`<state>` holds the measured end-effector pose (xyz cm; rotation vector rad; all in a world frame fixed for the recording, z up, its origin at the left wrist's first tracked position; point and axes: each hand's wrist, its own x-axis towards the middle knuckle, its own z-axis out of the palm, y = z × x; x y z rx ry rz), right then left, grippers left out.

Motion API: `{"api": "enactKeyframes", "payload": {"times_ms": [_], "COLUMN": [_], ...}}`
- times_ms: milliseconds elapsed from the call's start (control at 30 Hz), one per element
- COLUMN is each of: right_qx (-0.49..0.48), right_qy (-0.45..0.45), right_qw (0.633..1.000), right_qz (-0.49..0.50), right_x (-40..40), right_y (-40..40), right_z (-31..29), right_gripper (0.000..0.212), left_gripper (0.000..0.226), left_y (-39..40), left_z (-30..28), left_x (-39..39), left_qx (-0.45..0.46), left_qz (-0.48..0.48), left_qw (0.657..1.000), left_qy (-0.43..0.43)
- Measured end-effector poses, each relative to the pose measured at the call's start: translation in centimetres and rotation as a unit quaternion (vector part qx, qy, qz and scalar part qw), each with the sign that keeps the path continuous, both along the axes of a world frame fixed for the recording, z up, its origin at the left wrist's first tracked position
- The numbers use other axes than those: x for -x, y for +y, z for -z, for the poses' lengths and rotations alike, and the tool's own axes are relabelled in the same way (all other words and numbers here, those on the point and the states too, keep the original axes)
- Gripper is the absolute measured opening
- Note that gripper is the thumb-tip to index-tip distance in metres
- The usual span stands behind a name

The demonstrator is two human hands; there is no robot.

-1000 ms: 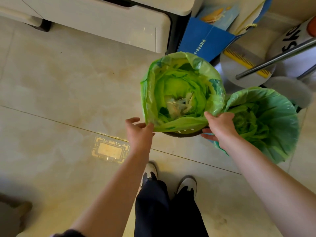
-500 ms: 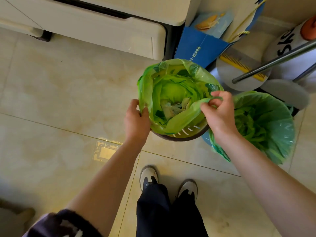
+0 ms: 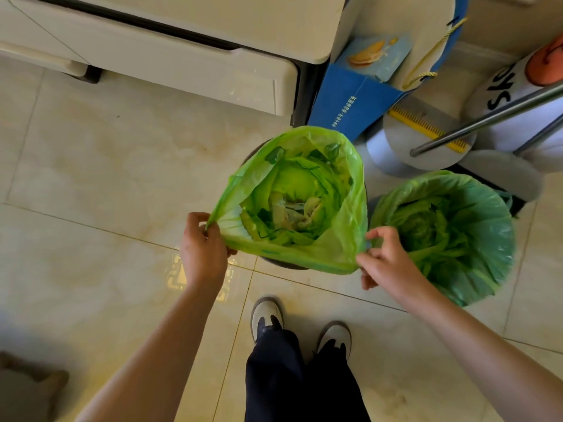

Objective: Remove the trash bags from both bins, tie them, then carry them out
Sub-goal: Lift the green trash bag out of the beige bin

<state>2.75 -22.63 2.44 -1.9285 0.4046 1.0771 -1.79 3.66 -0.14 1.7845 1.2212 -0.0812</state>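
Two bins stand side by side on the tiled floor. The nearer one holds a light green trash bag (image 3: pixel 344 208) with scraps of waste at its bottom; its dark bin (image 3: pixel 281 264) shows only as a sliver under the plastic. My left hand (image 3: pixel 202 248) pinches the bag's left edge, pulled out to a point. My right hand (image 3: pixel 385 258) pinches the bag's lower right edge. The near rim is stretched flat between the two hands. To the right sits a second bin lined with a darker green bag (image 3: pixel 475 226), untouched.
A cream cabinet (image 3: pixel 198 65) runs along the back. A blue paper bag (image 3: pixel 356 99), a grey round base with a yellow comb-like strip (image 3: pixel 426 129) and a metal pole (image 3: pixel 487 120) crowd the back right. My two shoes (image 3: pixel 300 324) stand just below the bins.
Both hands have lifted the bag's rim off the bin and drawn it apart: the left hand moved left, the right hand moved down and right, stretching the near edge.
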Motion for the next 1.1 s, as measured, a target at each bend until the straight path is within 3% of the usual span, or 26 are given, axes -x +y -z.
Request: {"api": "enactKeyframes", "payload": {"times_ms": [100, 200, 267, 333, 400, 467, 567, 700, 767, 833, 900, 967, 1033, 1100], "right_qx": [0.056, 0.077, 0.085, 0.103, 0.113, 0.12, 0.089, 0.02, 0.04, 0.067, 0.097, 0.113, 0.116, 0.116], "right_qy": [0.011, 0.003, -0.017, -0.04, -0.035, -0.022, -0.084, -0.243, -0.272, -0.286, -0.273, -0.214, -0.132, -0.047], "right_qw": [0.998, 0.996, 0.995, 0.993, 0.991, 0.989, 0.987, 0.97, 0.959, 0.954, 0.957, 0.968, 0.981, 0.991], "right_qz": [0.034, 0.049, 0.048, 0.048, 0.06, 0.079, 0.103, -0.023, -0.073, -0.058, -0.001, 0.064, 0.084, 0.036], "right_x": [-2.1, -5.6, -7.8, -9.6, -11.0, -11.7, -12.1, -9.8, -8.4, -7.2, -6.1, -5.1, -4.5, -4.3], "right_y": [-0.2, 0.8, 1.8, 2.6, 2.9, 3.2, 3.5, 2.7, 1.3, -0.4, -1.8, -2.4, -2.1, -1.2], "right_z": [0.9, 1.9, 2.5, 3.0, 3.7, 3.8, 3.1, 0.4, 0.2, 0.2, 0.3, 0.5, 0.6, 0.6], "right_gripper": [0.04, 0.025, 0.041, 0.05, 0.044, 0.031, 0.019, 0.031, 0.038, 0.037, 0.032, 0.044, 0.047, 0.037], "left_gripper": [0.03, 0.046, 0.052, 0.057, 0.054, 0.041, 0.015, 0.006, 0.008, 0.013, 0.015, 0.015, 0.016, 0.027], "left_y": [0.8, 1.3, 1.5, 2.0, 2.5, 3.0, 3.0, 2.0, 1.6, 1.6, 2.1, 2.7, 3.1, 3.2], "left_z": [0.1, 0.5, 0.8, 1.1, 1.2, 1.2, 0.5, -1.3, -1.8, -1.9, -1.8, -1.6, -1.5, -1.4], "left_x": [-1.2, -3.6, -5.4, -7.2, -8.6, -9.5, -9.7, -7.6, -5.6, -3.7, -2.5, -2.0, -2.1, -2.6], "left_qx": [-0.06, -0.094, -0.112, -0.121, -0.128, -0.132, -0.137, -0.176, -0.185, -0.174, -0.144, -0.104, -0.028, 0.009], "left_qz": [0.103, 0.227, 0.271, 0.275, 0.259, 0.244, 0.227, 0.212, 0.201, 0.174, 0.122, 0.087, 0.1, 0.167], "left_qw": [0.991, 0.967, 0.954, 0.951, 0.953, 0.957, 0.964, 0.959, 0.96, 0.968, 0.982, 0.991, 0.994, 0.983], "left_qy": [0.063, 0.063, 0.068, 0.079, 0.088, 0.085, 0.018, -0.061, -0.062, -0.048, -0.021, 0.015, 0.045, 0.079]}}
